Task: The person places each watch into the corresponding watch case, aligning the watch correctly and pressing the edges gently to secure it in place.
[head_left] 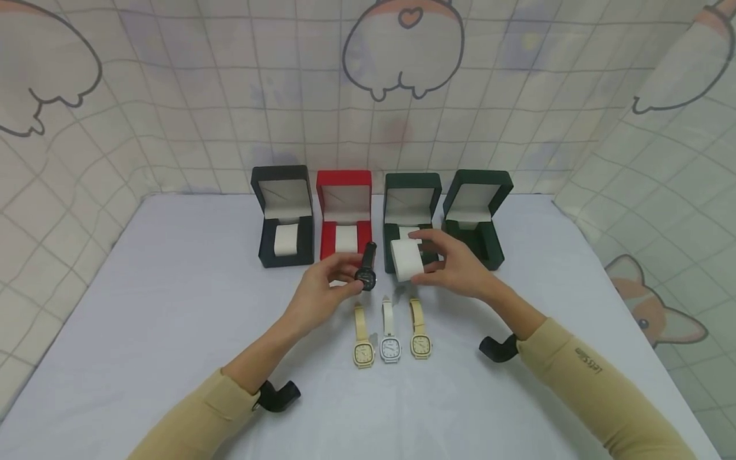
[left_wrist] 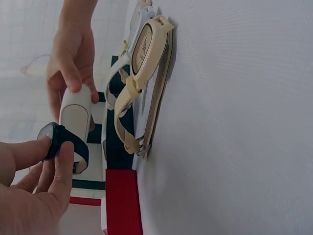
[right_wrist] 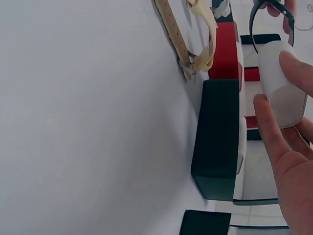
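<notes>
My left hand pinches a black wristwatch by its case, the strap pointing up and away. In my right hand is a white watch cushion, gripped between thumb and fingers above the front of a green watch box. The left wrist view shows the black strap curved and close against the cushion. From the right wrist, the strap loop appears right at the cushion's far end. The rightmost green box stands open with no cushion inside.
Beside it stand more open boxes with white cushions: a black one, a red one and a green one. Nearer lie a yellow-strapped watch, a white watch and another yellow watch on the white tabletop.
</notes>
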Motion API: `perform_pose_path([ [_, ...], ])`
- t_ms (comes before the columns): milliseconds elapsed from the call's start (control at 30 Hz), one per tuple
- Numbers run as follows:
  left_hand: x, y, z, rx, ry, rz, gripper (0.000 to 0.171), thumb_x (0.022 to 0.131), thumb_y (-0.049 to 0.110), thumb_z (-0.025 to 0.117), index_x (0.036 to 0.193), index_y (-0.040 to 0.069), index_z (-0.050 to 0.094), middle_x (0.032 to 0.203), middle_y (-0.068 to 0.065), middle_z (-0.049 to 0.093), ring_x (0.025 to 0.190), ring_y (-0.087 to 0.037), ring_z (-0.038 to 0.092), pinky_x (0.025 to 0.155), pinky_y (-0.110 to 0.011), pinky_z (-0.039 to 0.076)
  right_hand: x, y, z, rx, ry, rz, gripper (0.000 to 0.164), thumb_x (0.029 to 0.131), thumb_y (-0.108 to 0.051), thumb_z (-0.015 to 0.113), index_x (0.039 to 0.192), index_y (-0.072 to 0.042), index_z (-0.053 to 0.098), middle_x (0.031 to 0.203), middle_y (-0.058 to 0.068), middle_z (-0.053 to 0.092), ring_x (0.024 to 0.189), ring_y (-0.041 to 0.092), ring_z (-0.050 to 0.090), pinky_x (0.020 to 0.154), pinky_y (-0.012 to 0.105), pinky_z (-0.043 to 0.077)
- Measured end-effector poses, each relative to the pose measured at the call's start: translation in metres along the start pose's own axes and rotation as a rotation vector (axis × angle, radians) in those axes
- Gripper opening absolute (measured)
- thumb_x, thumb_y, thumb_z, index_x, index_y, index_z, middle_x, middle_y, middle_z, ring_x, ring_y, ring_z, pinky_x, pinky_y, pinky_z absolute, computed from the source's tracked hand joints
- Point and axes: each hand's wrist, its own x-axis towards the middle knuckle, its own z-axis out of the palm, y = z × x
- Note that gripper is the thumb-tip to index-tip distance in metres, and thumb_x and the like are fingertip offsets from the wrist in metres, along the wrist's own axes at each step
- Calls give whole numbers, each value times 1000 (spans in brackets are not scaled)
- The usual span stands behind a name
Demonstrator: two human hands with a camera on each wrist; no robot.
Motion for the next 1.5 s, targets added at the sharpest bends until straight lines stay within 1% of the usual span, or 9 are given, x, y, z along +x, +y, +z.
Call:
perform_pose_path([
  [133,3,-1,1,3,6,16,49,92,2,76,138,11,62,107,-3,70,102,-20,67,90,-34,57,0,-3,1,17,-16,-29,83,80,-2,88,151,-7,45,151,11,44,130,38,54,90,40,58],
  [367,6,1,2,-1,12,-3,48,93,2,76,138,11,62,109,-4,69,103,-20,66,90,-34,57,2,-3,4,40,-61,-76,82,81,-2,87,151,-13,46,154,8,43,136,37,49,96,45,55],
  [467,7,1,3,-10,4,2,49,93,2,76,138,11,62,109,-4,70,103,-20,67,91,-34,57,2,-3,5,53,-83,-106,81,81,-1,87,151,-11,46,155,9,44,137,38,48,97,48,55],
  [633,9,1,4,-32,-19,20,49,93,1,75,138,11,62,109,-4,71,103,-20,67,93,-35,56,2,-4,6,57,-102,-145,81,81,-1,87,150,-11,47,154,12,44,136,38,49,96,48,55],
  [900,7,1,7,-47,-62,35,49,93,3,76,138,13,62,107,-3,69,104,-20,66,93,-36,56,0,-4,8,59,-116,-155,81,81,-6,88,150,-8,46,154,9,44,137,35,49,97,44,55],
  [1067,6,2,9,-60,-88,39,49,93,4,76,139,13,62,109,-3,68,106,-20,65,93,-37,56,-2,-5,10,73,-122,-168,81,81,-3,88,150,-10,47,155,12,43,137,33,49,96,42,55],
  [1233,7,2,11,-84,-98,32,49,93,5,76,138,14,62,110,-4,68,108,-21,64,94,-35,56,-2,-5,13,70,-119,-174,83,81,-2,87,152,-5,44,157,15,42,138,35,47,97,41,55],
  [1367,7,0,11,-132,-118,30,54,91,4,78,141,13,60,115,-6,65,113,-22,63,98,-35,54,-4,-7,15,74,-110,-162,84,81,-3,87,152,-4,43,157,12,43,138,34,48,96,39,55],
  [1500,7,-2,10,-168,-146,53,63,88,1,80,145,12,57,122,-9,63,116,-25,61,102,-37,51,-5,-7,16,95,-99,-154,84,81,-3,87,153,-5,43,157,11,44,137,34,49,96,37,55],
])
